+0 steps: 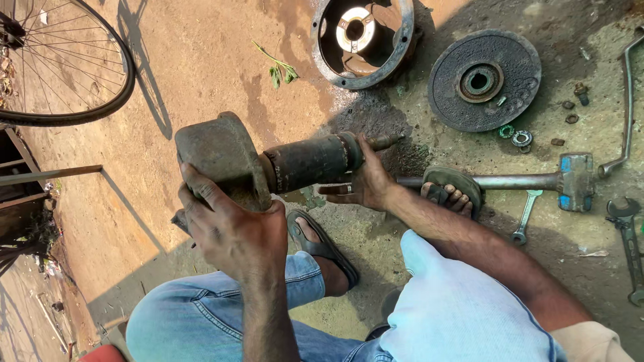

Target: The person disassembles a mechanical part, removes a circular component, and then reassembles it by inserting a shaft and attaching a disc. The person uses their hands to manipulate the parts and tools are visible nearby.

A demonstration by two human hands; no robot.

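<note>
Left hand (231,224) clamped over blocky end of shaft assembly (282,161), held above ground between knees. Right hand (362,184) grips cylindrical sleeve near threaded tip. Sledgehammer (530,181) lies beside right foot. Disc (484,80), round housing (362,41), wrenches (627,234) scattered on dirt. Bicycle wheel (74,80) far left.

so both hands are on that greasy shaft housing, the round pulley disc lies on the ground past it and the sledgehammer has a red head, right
Not quite: the sledgehammer has a blue head, not red, as the head view shows. The rest holds: the left hand grips the blocky end of the shaft housing, the right hand holds its cylinder, and the round pulley disc lies on the ground beyond.
</note>
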